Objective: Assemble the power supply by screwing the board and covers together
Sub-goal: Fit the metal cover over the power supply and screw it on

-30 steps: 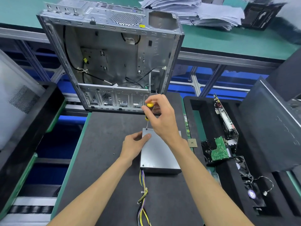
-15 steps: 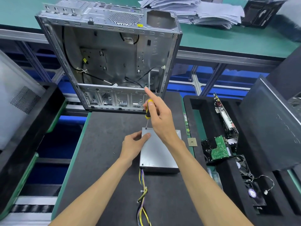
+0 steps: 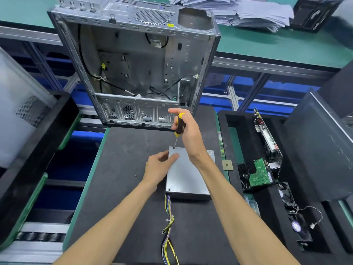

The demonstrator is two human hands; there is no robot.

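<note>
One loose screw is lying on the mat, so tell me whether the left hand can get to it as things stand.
Probably yes. The loose screw lies on bare black mat just left of the left hand, with nothing between them. That hand only rests on the power supply, so it would have to let go of it first.

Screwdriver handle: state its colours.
Yellow and black, seen in the head view: the screwdriver is gripped by the right hand.
</note>
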